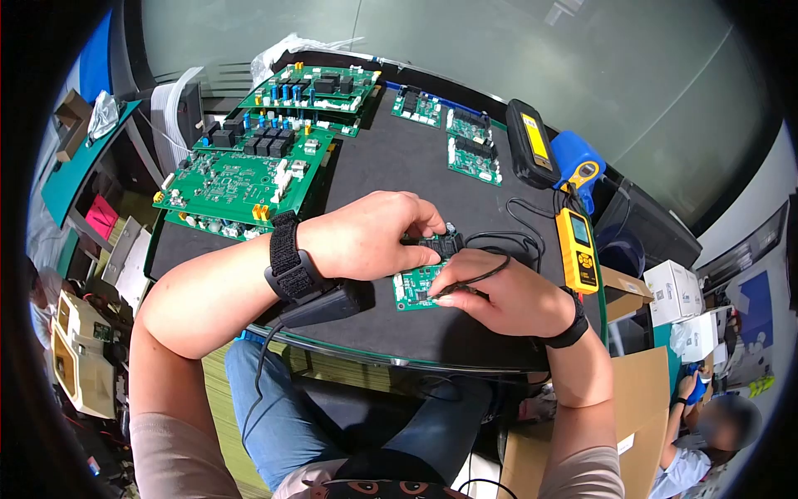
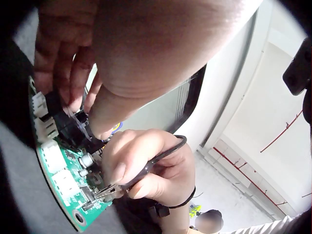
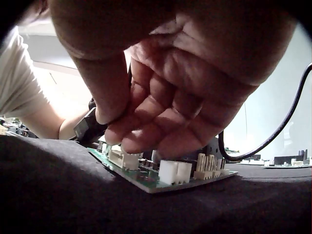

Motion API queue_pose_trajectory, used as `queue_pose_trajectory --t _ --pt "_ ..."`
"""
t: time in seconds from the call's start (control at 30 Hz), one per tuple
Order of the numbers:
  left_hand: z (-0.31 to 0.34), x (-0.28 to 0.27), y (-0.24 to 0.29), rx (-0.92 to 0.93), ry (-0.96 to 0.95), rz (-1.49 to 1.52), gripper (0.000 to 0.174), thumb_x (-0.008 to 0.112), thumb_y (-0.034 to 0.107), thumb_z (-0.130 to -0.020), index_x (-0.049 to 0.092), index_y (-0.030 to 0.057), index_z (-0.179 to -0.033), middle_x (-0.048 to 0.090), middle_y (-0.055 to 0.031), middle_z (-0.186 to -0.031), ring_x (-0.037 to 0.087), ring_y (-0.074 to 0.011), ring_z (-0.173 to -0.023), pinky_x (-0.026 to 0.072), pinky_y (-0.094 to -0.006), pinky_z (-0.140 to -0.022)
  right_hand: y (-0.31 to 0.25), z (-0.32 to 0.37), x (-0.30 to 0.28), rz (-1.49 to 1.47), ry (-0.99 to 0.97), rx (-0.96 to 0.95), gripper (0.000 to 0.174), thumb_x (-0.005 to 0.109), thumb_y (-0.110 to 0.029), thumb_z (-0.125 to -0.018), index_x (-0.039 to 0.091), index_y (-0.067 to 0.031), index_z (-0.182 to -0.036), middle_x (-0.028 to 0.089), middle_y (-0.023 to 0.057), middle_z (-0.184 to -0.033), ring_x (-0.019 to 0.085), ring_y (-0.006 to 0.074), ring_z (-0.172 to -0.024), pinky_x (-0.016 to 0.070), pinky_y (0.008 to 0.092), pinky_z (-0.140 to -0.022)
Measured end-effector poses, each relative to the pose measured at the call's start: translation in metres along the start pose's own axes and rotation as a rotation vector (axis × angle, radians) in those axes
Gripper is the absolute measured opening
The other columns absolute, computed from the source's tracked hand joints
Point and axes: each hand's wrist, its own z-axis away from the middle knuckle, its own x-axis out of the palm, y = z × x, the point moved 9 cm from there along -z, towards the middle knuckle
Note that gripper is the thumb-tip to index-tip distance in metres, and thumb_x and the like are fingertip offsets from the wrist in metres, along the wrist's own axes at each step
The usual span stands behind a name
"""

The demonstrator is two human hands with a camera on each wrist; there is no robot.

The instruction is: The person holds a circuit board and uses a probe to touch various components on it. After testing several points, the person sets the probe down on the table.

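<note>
A small green circuit board [image 1: 407, 291] lies on the dark mat in front of me, with white connectors [image 2: 53, 156] along one edge. My left hand [image 1: 366, 237] holds it at the far part, thumb and fingers around a black component block [image 1: 446, 244]. Between thumb and fingers my right hand [image 1: 507, 293] pinches a crocodile clip [image 2: 106, 193] on a black cable [image 2: 168, 149]. The clip's metal tip is right at a small chip near the board's corner in the left wrist view. From the right wrist view, the right hand [image 3: 180, 102] covers much of the board.
Large green boards [image 1: 224, 179] are stacked at the left, and several small boards [image 1: 474, 158] lie at the back. On the right are a yellow meter [image 1: 577, 249], a black case [image 1: 532, 143] and a blue device [image 1: 575, 154]. A cardboard box [image 1: 640, 391] stands at lower right.
</note>
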Motion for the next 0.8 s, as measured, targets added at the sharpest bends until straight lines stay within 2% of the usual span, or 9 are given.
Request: queue_pose_trajectory --t 0.1,0.17,0.23,0.37,0.63,0.8 --pt "-0.0001 -0.001 0.0022 -0.009 -0.008 -0.006 0.036 0.079 0.013 -0.087 0.067 0.0002 -0.118 0.066 -0.014 -0.108 0.067 -0.0272 -0.101 0.0572 -0.0363 -0.085 -0.0005 -0.0005 -0.001 -0.007 0.008 -0.001 0.015 0.071 -0.006 -0.091 0.068 -0.0067 -0.106 0.069 0.0083 -0.101 0.066 0.0282 -0.096 0.0514 0.0374 -0.087" --pt "0.0 0.0001 0.0012 -0.02 -0.017 -0.013 0.037 0.08 0.014 -0.086 0.067 0.0004 -0.118 0.066 -0.0138 -0.108 0.067 -0.0271 -0.1 0.057 -0.0361 -0.084 -0.0037 -0.0014 -0.001 -0.027 -0.001 -0.009 0.014 0.07 -0.01 -0.093 0.067 -0.005 -0.106 0.067 0.0115 -0.098 0.065 0.0317 -0.095 0.0509 0.04 -0.087" --pt "0.0017 -0.0025 0.0023 0.037 0.038 -0.04 0.04 0.082 0.015 -0.084 0.067 0.0011 -0.118 0.065 -0.0133 -0.107 0.066 -0.027 -0.098 0.0564 -0.0358 -0.084 -0.0031 -0.0012 -0.0011 -0.025 0.004 -0.008 0.014 0.07 -0.01 -0.093 0.067 -0.0051 -0.106 0.067 0.0115 -0.098 0.065 0.0317 -0.095 0.051 0.04 -0.087" --pt "0.001 -0.0035 0.0023 0.051 0.031 -0.103 0.042 0.084 0.015 -0.082 0.068 0.0015 -0.118 0.065 -0.0135 -0.108 0.066 -0.0273 -0.097 0.0559 -0.0359 -0.084 -0.0022 -0.001 -0.002 -0.009 0.021 -0.012 0.014 0.069 -0.01 -0.093 0.067 -0.0052 -0.105 0.067 0.0117 -0.099 0.065 0.0322 -0.095 0.0514 0.0401 -0.086" --pt "0.0005 0.0006 -0.0053 -0.015 -0.028 -0.09 0.041 0.084 0.017 -0.081 0.068 0.0009 -0.114 0.064 -0.011 -0.094 0.065 -0.0247 -0.086 0.0547 -0.0357 -0.078 -0.0005 0.0002 -0.0032 -0.012 0.062 0.01 0.015 0.069 -0.011 -0.092 0.067 -0.0055 -0.105 0.068 0.0125 -0.097 0.066 0.0328 -0.094 0.0521 0.0401 -0.085" --pt "0.0031 0.0009 -0.0038 -0.052 -0.031 -0.122 0.042 0.083 0.019 -0.081 0.068 0.0014 -0.115 0.063 -0.0115 -0.094 0.065 -0.0248 -0.081 0.0545 -0.0355 -0.074 0.004 0.002 -0.0037 -0.015 0.093 0.042 0.015 0.069 -0.01 -0.091 0.068 -0.0059 -0.106 0.068 0.0129 -0.097 0.067 0.0331 -0.091 0.053 0.0406 -0.082"
